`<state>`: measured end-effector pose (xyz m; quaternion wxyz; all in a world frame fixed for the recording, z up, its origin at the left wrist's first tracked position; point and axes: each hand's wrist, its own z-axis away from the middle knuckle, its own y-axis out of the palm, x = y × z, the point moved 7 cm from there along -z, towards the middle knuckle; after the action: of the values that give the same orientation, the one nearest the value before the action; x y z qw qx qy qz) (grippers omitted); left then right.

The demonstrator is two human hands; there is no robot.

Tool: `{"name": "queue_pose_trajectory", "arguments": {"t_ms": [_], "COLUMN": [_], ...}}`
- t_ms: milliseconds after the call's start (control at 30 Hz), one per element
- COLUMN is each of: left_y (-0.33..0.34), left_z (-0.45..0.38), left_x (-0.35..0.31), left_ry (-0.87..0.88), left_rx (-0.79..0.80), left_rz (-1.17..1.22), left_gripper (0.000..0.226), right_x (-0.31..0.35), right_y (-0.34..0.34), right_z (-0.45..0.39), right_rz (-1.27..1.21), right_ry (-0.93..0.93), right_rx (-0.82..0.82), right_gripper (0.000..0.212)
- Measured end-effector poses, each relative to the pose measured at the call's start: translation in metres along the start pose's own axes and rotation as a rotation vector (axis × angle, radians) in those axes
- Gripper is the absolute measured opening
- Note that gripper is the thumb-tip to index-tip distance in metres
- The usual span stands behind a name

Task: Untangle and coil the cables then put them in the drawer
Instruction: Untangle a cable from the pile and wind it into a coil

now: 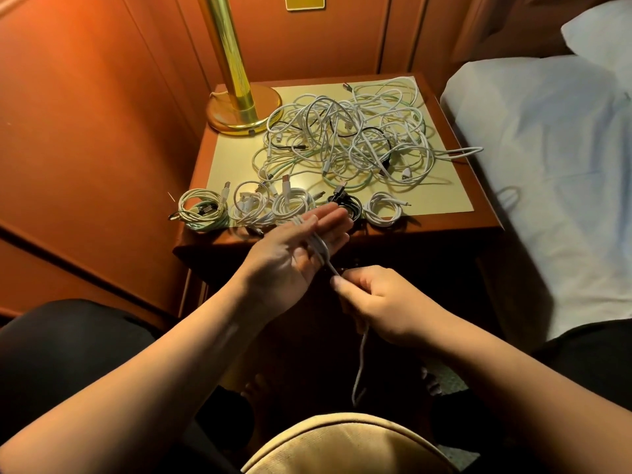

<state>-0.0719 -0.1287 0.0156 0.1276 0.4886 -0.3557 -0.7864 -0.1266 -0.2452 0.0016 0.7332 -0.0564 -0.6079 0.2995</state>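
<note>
**White cable being wound over an open palm at the nightstand**

A thin white charging cable runs across the left hand, which is held palm up with its fingers straight and together, pointing toward the nightstand; the cable loops over the fingers near their base. From there it passes down to the right hand, whose thumb and curled fingers pinch it just below the left palm. The free end hangs from under the right hand, down between the person's knees.

Just beyond the left fingertips, five finished coils lie in a row along the front edge of the brown wooden nightstand: a pale green-and-white coil at the left, two white coils beside it, a black coil, and a white coil at the right. Behind the row, a large tangled heap of white, pale green and black cables covers most of the cream-coloured top; one loop hangs over the right edge.

A polished brass lamp base stands at the back left corner. A bed with a pale sheet lies to the right, touching the nightstand's side.
</note>
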Motion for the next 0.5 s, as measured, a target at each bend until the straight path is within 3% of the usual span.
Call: {"name": "queue_pose_trajectory", "arguments": {"t_ms": [133, 333, 500], "left_y": [-0.014, 0.002, 0.017], "left_z": [-0.009, 0.0, 0.012], "left_x": [-0.016, -0.007, 0.008], "left_ry": [0.13, 0.107, -0.051], "left_rx": [-0.02, 0.122, 0.28], "left_rz": [-0.331, -0.824, -0.853], "left_gripper": [0.034, 0.04, 0.044], "right_x": [0.014, 0.034, 0.038], "right_y": [-0.011, -0.027, -0.039], "right_z": [0.01, 0.021, 0.023], "right_rz": [0.132, 0.268, 0.389], "right_ry": [-0.142, -0.312, -0.447], "right_rx": [-0.133, -0.268, -0.399], "right_gripper": [0.044, 0.024, 0.016]}}
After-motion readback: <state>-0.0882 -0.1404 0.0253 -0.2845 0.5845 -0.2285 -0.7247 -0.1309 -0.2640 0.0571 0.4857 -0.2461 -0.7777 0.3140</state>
